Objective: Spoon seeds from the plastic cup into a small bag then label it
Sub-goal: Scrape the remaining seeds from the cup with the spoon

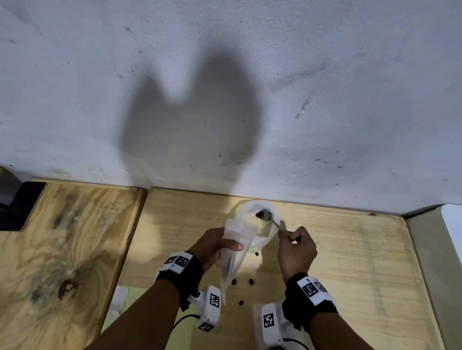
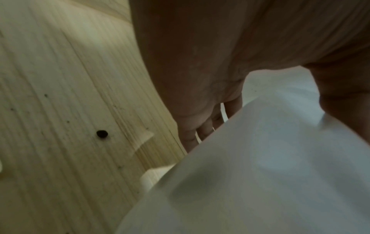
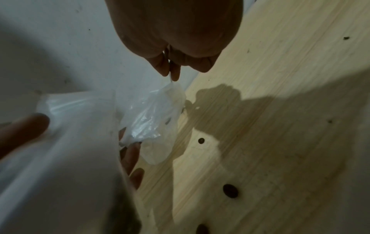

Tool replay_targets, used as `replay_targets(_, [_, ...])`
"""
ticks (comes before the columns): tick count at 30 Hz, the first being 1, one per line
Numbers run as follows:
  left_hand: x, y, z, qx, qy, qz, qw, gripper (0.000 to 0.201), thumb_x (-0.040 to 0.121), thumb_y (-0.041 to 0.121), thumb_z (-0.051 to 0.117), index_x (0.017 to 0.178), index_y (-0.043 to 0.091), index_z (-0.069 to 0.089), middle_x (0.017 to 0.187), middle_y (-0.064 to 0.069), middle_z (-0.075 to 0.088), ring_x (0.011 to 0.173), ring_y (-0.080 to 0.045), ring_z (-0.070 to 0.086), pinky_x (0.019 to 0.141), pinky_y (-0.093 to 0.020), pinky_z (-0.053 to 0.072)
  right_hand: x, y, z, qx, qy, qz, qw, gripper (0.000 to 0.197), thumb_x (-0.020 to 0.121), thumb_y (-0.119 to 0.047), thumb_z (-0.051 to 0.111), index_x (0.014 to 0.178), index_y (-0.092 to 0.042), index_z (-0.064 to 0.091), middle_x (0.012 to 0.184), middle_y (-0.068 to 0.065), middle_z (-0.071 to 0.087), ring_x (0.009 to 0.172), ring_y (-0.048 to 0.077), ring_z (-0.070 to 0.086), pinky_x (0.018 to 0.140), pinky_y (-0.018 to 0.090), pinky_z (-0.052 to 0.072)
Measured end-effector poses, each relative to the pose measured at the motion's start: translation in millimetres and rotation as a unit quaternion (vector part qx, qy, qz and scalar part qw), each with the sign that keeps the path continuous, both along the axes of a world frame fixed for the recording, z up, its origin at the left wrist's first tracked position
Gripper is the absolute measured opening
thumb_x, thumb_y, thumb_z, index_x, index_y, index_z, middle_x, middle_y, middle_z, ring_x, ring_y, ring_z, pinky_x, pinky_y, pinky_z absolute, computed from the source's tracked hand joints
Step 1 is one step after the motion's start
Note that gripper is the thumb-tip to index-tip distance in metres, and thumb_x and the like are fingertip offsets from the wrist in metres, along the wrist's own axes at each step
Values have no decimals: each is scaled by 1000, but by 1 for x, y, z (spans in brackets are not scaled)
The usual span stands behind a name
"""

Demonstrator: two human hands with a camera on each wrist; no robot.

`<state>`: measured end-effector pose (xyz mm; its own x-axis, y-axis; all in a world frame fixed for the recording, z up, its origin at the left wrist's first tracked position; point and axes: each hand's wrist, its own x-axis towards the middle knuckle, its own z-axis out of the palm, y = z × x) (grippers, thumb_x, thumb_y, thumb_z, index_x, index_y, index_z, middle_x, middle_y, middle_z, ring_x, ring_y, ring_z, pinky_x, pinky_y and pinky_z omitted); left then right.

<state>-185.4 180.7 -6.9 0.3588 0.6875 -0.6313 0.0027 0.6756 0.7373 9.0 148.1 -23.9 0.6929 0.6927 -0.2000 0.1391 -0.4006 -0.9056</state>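
Loose seeds [image 1: 251, 281] lie on the bench [image 1: 347, 262] by a small bag [image 1: 234, 256] gripped in the left hand [image 1: 214, 245] (thumb across its front). Right hand [image 1: 296, 248] fingers pinch a spoon [image 1: 266, 216], its bowl apparently inside the plastic cup [image 1: 260, 209].

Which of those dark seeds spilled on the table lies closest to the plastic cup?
The lone seed just below the plastic cup, between the two hands. The other loose seeds lie further toward the person, near the bag's lower tip.
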Motion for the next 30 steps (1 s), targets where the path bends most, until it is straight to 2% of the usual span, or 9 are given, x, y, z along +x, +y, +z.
replay_targets(3, [-2, 0, 4, -6, 0, -7, 1000, 53, 41, 16, 81, 93, 5, 72, 84, -5, 72, 81, -20, 66, 70, -27, 49, 0, 0, -7, 3, 2, 31, 1000, 43, 83, -2, 69, 60, -15, 35, 58, 0, 40, 51, 8, 32, 54, 14, 34])
replay_targets(5, [-3, 0, 4, -7, 3, -10, 1000, 53, 39, 17, 80, 90, 6, 71, 79, -2, 72, 79, -18, 65, 69, -27, 49, 3, -1, -13, -10, 19, 38, 999, 46, 82, -1, 70, 59, -17, 34, 58, -1, 39, 53, 9, 32, 58, 20, 36])
replay_targets(9, [-3, 2, -2, -1, 36, -30, 999, 59, 41, 17, 83, 99, 8, 73, 97, -10, 73, 101, -31, 65, 88, -41, 51, 10, -7, -23, -36, 62, 45, 996, 48, 80, -3, 72, 57, -20, 34, 61, 3, 45, 59, 18, 39, 64, 31, 38])
replay_targets(12, [0, 1, -1, 12, 60, -41, 997, 58, 42, 19, 85, 99, 20, 75, 104, -6, 73, 110, -31, 63, 98, -47, 47, 11, -13, -30, -43, 77, 54, 995, 47, 79, -4, 73, 57, -20, 35, 65, 8, 52, 63, 19, 47, 65, 33, 41])
replay_targets(15, [5, 1, 0, 42, 84, -63, 994, 62, 47, 19, 85, 106, 27, 72, 112, -1, 71, 112, -21, 61, 97, -41, 49, 9, -20, -35, -50, 88, 61, 993, 46, 77, -7, 74, 55, -21, 37, 64, 6, 50, 63, 19, 47, 67, 33, 42])
replay_targets(20, [13, -3, 3, 110, 128, -118, 979, 82, 48, 21, 86, 125, 23, 61, 123, 6, 63, 111, -13, 60, 93, -34, 52, 1, -29, -35, -58, 137, 51, 988, 51, 77, -3, 75, 53, -21, 35, 56, -2, 39, 61, 18, 38, 69, 34, 38])
replay_targets(22, [16, -8, 2, 141, 155, -172, 963, 81, 52, 25, 87, 128, 22, 59, 132, 9, 55, 116, -10, 55, 96, -33, 50, -1, -30, -36, -68, 162, 40, 984, 53, 78, -2, 73, 50, -23, 34, 56, 0, 34, 60, 18, 33, 65, 35, 34])
replay_targets(25, [18, -14, -8, 144, 179, -205, 951, 101, 45, 39, 85, 137, 16, 52, 142, 8, 46, 124, -13, 52, 101, -38, 49, -4, -29, -35, -85, 215, 15, 973, 56, 79, -5, 74, 48, -24, 32, 57, 4, 29, 56, 17, 27, 56, 34, 28])
replay_targets(30, [18, -17, -16, 155, 164, -211, 951, 100, 39, 37, 84, 132, 11, 57, 136, 9, 50, 121, -12, 55, 100, -35, 51, -3, -22, -28, -101, 284, -13, 953, 55, 76, -3, 77, 54, -21, 30, 54, 2, 28, 45, 16, 21, 44, 26, 21])
